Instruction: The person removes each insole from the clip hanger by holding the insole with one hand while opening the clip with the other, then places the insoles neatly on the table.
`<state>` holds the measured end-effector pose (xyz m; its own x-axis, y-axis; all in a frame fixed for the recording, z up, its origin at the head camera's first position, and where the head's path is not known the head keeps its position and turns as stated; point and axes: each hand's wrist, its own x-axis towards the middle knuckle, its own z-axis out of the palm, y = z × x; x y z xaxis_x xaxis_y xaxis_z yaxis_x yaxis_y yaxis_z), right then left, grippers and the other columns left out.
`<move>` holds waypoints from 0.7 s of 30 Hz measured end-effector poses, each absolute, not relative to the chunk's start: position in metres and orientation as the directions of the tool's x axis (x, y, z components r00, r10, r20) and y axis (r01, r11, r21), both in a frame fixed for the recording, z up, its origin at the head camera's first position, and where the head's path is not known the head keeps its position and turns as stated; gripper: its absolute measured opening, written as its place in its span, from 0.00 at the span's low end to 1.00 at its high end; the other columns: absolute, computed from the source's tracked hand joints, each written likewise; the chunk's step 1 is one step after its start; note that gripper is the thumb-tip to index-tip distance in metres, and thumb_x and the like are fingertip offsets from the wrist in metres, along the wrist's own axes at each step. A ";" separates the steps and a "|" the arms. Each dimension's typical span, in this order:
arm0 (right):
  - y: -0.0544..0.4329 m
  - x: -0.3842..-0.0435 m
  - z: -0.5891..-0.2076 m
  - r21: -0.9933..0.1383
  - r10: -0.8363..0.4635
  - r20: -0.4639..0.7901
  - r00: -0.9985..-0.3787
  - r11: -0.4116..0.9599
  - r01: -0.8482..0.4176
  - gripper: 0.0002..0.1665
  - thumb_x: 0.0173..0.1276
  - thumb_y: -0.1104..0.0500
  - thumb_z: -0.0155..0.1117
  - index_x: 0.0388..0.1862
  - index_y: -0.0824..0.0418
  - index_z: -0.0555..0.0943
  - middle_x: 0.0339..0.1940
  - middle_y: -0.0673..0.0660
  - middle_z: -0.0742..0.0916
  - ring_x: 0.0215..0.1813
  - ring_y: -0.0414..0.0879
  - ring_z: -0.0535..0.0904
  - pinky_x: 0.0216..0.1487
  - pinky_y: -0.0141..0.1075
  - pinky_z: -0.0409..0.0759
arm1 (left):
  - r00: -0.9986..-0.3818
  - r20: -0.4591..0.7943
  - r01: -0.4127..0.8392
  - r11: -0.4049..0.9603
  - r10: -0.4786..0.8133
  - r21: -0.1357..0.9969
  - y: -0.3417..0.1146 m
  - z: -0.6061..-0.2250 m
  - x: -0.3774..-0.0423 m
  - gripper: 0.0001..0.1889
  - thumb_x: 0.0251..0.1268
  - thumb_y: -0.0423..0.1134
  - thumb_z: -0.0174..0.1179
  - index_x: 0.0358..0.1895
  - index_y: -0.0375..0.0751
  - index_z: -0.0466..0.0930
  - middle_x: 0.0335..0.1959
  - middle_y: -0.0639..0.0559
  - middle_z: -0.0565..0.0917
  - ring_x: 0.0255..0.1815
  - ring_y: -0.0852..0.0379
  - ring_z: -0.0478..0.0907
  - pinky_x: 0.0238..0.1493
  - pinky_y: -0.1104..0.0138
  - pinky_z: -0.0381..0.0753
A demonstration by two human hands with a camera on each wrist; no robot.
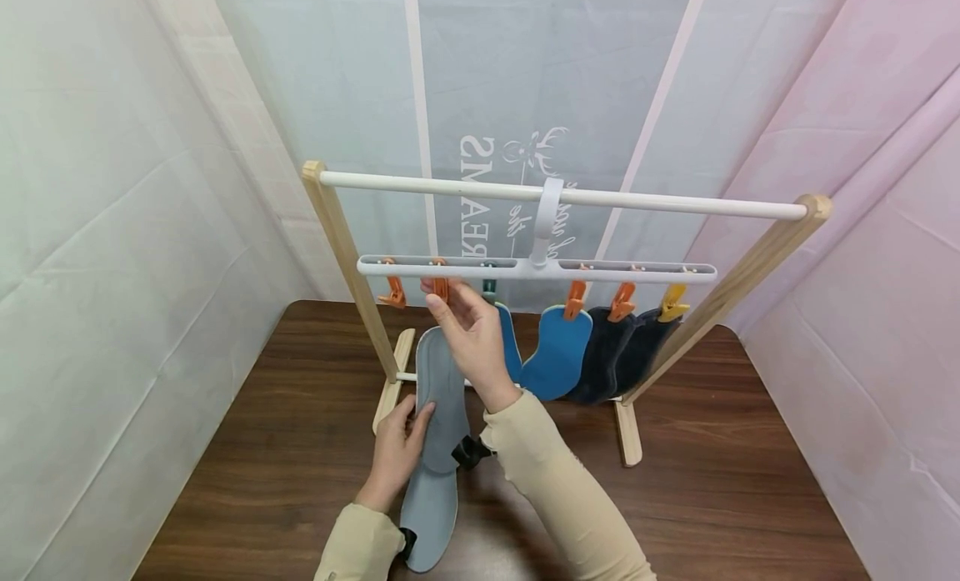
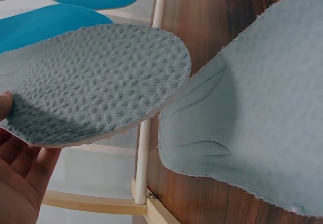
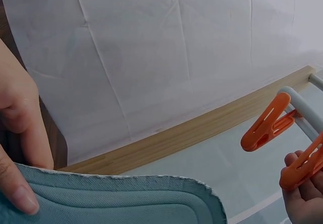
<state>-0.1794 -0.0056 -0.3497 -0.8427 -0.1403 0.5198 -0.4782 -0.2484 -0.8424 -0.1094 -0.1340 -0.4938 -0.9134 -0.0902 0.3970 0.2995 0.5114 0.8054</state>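
Observation:
My left hand (image 1: 397,452) pinches a grey insole (image 1: 442,398) by its side edge, thumb on top. It stands upright below the hanger's left half; in the left wrist view its dimpled mesh face (image 2: 111,77) shows. A second grey insole (image 1: 431,523) lies on the table under it. My right hand (image 1: 476,339) reaches up to the second orange clothespin (image 1: 440,287) from the left, with thumb and fingers around it. In the right wrist view those fingers show behind the clothespin (image 3: 300,171). Another orange clothespin (image 1: 393,293) hangs at the hanger's left end, holding nothing.
A white hanger (image 1: 536,269) hooks over the rail (image 1: 442,183) of a wooden stand (image 1: 337,256). On its right half hang a blue insole (image 1: 555,356) and dark insoles (image 1: 600,356); another blue insole (image 1: 510,339) hangs near the green clothespin (image 1: 489,285). Brown table (image 1: 262,481) beneath.

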 end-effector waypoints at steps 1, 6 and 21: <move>-0.006 -0.179 -0.349 -0.845 -0.147 0.517 -0.844 -0.247 -0.474 0.22 0.72 0.62 0.57 0.64 0.64 0.74 0.57 0.67 0.81 0.62 0.52 0.77 0.62 0.38 0.75 | -0.913 0.397 0.299 0.512 -0.092 0.805 -0.134 -0.495 -0.109 0.06 0.68 0.36 0.58 0.31 0.40 0.77 0.17 0.58 0.69 0.17 0.69 0.63 0.18 0.73 0.67; -0.005 -0.177 -0.348 -0.855 -0.193 0.503 -0.842 -0.250 -0.453 0.25 0.73 0.62 0.55 0.68 0.62 0.69 0.60 0.66 0.79 0.64 0.52 0.75 0.64 0.38 0.73 | -0.911 0.400 0.297 0.515 -0.100 0.805 -0.136 -0.498 -0.108 0.07 0.67 0.36 0.59 0.31 0.40 0.76 0.16 0.59 0.68 0.17 0.70 0.62 0.17 0.73 0.66; -0.008 -0.177 -0.350 -0.831 -0.236 0.541 -0.807 -0.295 -0.471 0.26 0.72 0.59 0.56 0.65 0.68 0.69 0.62 0.68 0.77 0.66 0.56 0.73 0.66 0.41 0.71 | -0.891 0.439 0.320 0.524 -0.117 0.789 -0.140 -0.501 -0.105 0.10 0.66 0.33 0.60 0.26 0.41 0.72 0.14 0.62 0.62 0.15 0.71 0.57 0.15 0.74 0.62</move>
